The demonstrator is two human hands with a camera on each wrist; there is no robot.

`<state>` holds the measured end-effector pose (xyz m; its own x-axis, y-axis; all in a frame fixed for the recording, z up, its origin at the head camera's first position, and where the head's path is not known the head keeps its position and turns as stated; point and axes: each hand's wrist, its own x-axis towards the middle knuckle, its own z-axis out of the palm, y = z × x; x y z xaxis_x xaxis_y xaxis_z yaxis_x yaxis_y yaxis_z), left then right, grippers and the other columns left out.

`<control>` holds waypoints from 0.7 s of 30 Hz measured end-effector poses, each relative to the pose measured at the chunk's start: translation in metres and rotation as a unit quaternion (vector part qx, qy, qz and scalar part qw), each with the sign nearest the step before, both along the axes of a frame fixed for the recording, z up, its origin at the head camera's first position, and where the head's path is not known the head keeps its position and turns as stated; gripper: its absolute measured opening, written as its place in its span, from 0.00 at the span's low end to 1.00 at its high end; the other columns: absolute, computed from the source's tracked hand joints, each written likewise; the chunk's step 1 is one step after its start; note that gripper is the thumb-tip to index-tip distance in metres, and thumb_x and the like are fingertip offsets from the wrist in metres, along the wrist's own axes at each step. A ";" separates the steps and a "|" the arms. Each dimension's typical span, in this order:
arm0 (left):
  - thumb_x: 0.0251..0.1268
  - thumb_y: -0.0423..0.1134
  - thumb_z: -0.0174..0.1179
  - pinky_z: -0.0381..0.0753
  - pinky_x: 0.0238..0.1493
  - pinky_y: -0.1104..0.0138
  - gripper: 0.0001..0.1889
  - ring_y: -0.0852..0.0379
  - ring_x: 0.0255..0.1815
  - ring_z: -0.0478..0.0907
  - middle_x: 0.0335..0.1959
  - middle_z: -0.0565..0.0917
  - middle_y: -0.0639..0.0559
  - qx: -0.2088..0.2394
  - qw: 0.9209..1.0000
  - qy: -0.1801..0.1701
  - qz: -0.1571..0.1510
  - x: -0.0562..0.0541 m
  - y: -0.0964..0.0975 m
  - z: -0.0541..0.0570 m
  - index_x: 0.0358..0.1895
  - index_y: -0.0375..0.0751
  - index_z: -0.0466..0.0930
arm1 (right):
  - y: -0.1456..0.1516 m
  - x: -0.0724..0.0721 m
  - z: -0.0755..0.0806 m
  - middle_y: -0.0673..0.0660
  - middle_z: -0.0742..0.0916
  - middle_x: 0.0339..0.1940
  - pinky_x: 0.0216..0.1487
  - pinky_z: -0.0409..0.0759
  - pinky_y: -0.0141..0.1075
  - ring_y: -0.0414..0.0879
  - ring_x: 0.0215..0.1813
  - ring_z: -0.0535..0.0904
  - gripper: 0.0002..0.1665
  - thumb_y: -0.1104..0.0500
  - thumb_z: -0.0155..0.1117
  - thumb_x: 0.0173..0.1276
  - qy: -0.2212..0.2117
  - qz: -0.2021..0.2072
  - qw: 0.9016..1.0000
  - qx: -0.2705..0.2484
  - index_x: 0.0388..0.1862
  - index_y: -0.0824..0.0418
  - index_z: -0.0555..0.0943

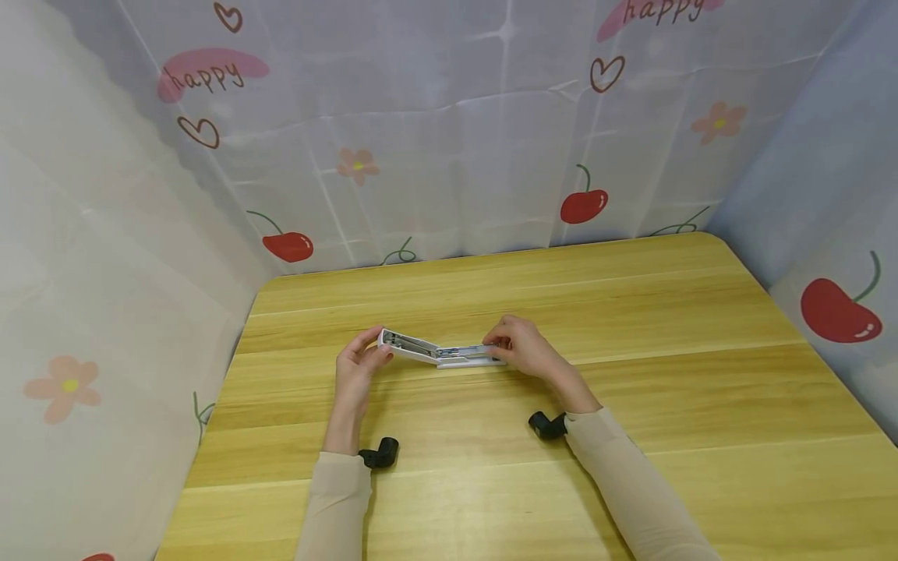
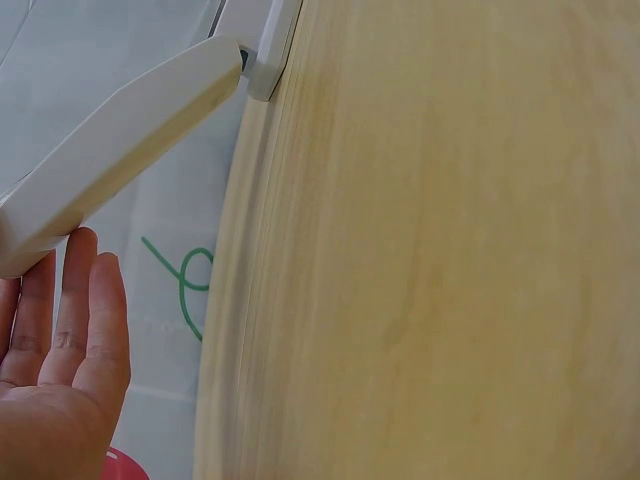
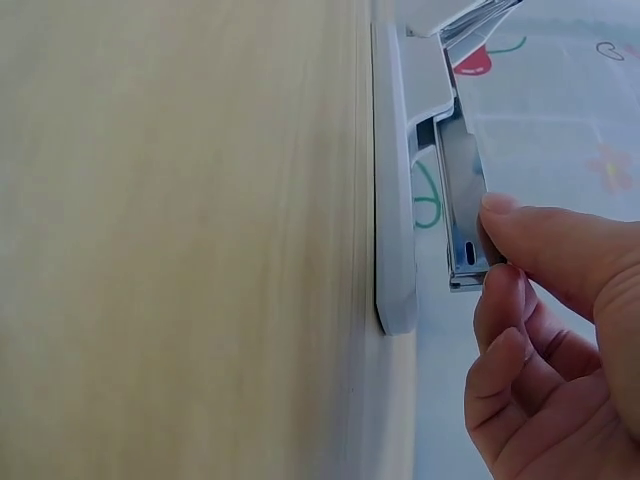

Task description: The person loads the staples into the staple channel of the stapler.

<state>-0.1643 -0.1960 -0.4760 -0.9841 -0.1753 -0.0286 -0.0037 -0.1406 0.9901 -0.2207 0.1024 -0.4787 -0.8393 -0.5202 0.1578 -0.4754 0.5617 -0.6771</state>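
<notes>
A: There was the stapler [image 1: 449,363], spread wide on the wooden table [image 1: 449,499] between two hands! How did it look to handle?

B: Light and stiff, I judged, with a smooth white cover [image 2: 120,140] that might have slipped a little. Its outer end gave the best leverage.

A: And that was just where the left hand [image 1: 355,372] held it, thumb against fingers! Firmly?

B: Hard to call: the left wrist view cut the thumb off.

A: Over to the right hand [image 1: 531,348]: thumb and forefinger pinched the end of the metal rail [image 3: 463,190], lifted clear of the base [image 3: 395,220]!

B: A good spot, though thin metal like that seemed bendable and called for gentle pressure. The left forearm [image 1: 344,432] reached nearly straight ahead; the right forearm [image 1: 631,483] slanted inward, the spare fingers loosely curled.
</notes>
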 end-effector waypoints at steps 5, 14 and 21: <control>0.66 0.24 0.58 0.84 0.54 0.64 0.21 0.64 0.44 0.81 0.49 0.80 0.57 -0.001 1.000 -0.003 0.001 0.000 0.000 0.000 0.62 0.27 0.72 | 0.001 -0.001 -0.004 0.55 0.81 0.37 0.35 0.76 0.32 0.42 0.34 0.74 0.08 0.61 0.68 0.65 -0.008 -0.002 1.000 -0.013 0.43 0.61 0.87; 0.66 0.25 0.58 0.84 0.52 0.66 0.21 0.65 0.44 0.82 0.49 0.80 0.57 -0.005 1.000 0.004 0.001 -0.001 0.000 0.000 0.62 0.27 0.72 | 0.002 -0.001 -0.005 0.54 0.80 0.37 0.34 0.75 0.31 0.42 0.34 0.74 0.09 0.61 0.69 0.64 -0.013 -0.003 1.000 -0.021 0.43 0.61 0.87; 0.66 0.24 0.58 0.84 0.52 0.65 0.20 0.64 0.44 0.82 0.49 0.81 0.58 -0.003 1.000 0.002 0.002 0.000 0.000 0.000 0.61 0.28 0.73 | 0.002 -0.001 -0.007 0.56 0.80 0.36 0.32 0.75 0.31 0.42 0.32 0.73 0.08 0.63 0.70 0.63 0.013 0.004 0.999 -0.035 0.41 0.63 0.87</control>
<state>-0.1647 -0.1962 -0.4761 -0.9834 -0.1801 -0.0242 0.0001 -0.1338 0.9910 -0.2216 0.1042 -0.4859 -0.8301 -0.5141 0.2160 -0.4983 0.5101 -0.7011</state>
